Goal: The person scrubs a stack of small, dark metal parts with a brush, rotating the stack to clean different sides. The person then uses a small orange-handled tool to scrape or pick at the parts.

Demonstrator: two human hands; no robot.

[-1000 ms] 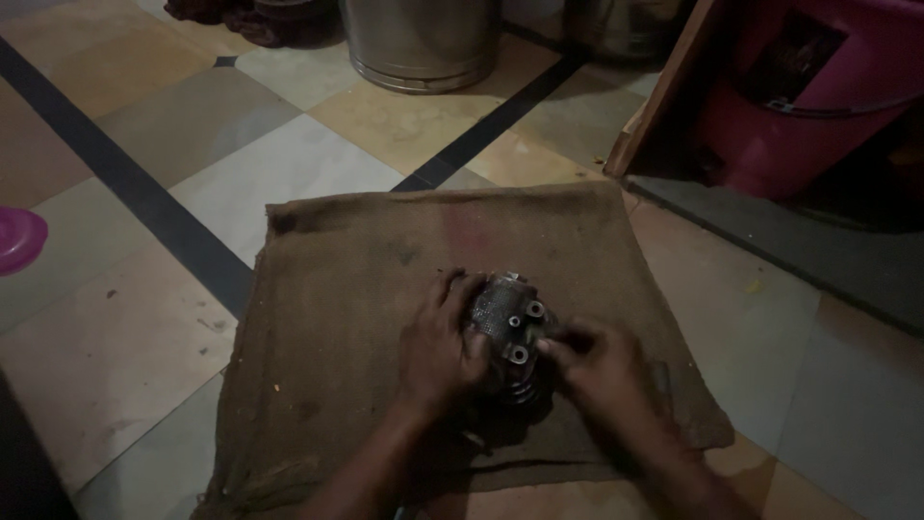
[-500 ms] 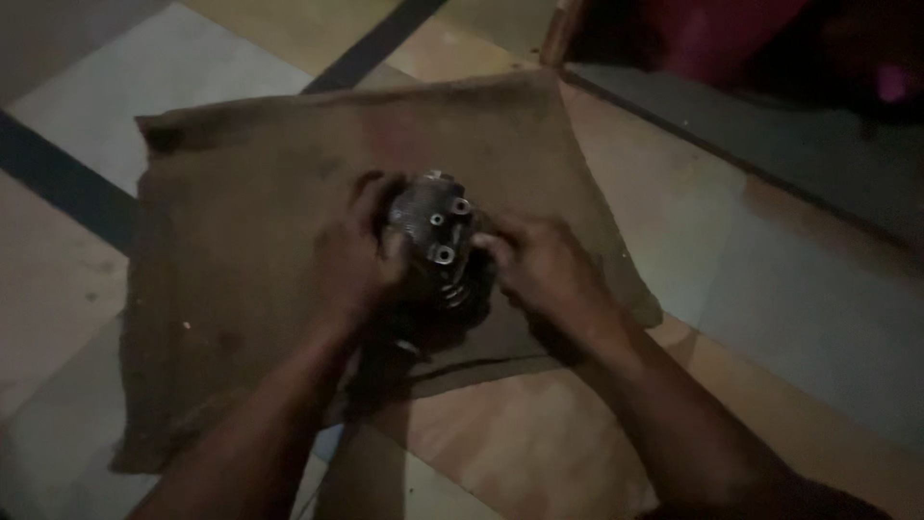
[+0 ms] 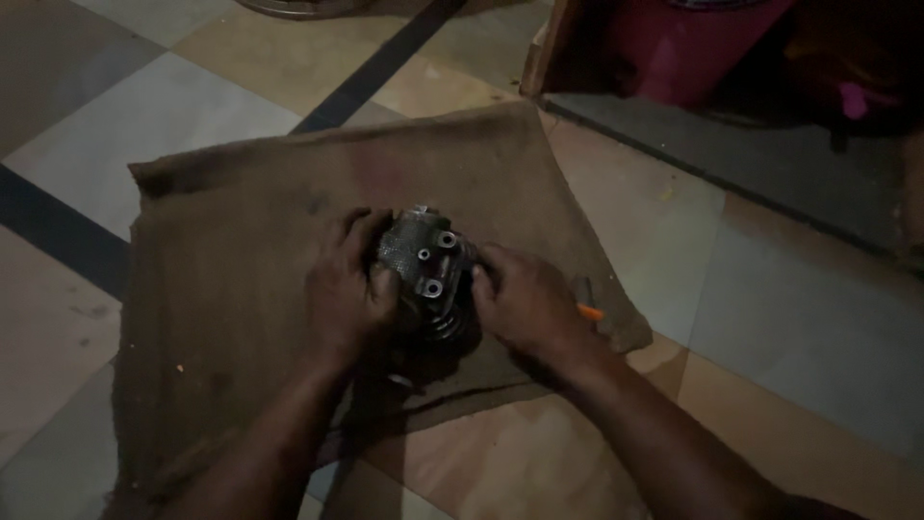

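Both hands clasp the finned metal engine part from opposite sides, left hand and right hand equally close, on the burlap sack.

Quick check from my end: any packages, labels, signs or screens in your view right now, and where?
None in view: no package, label, sign or screen.
Burlap sack: brown cloth spread flat on the tiled floor.
Metal engine part: grey, finned, held on the sack between left hand and right hand.
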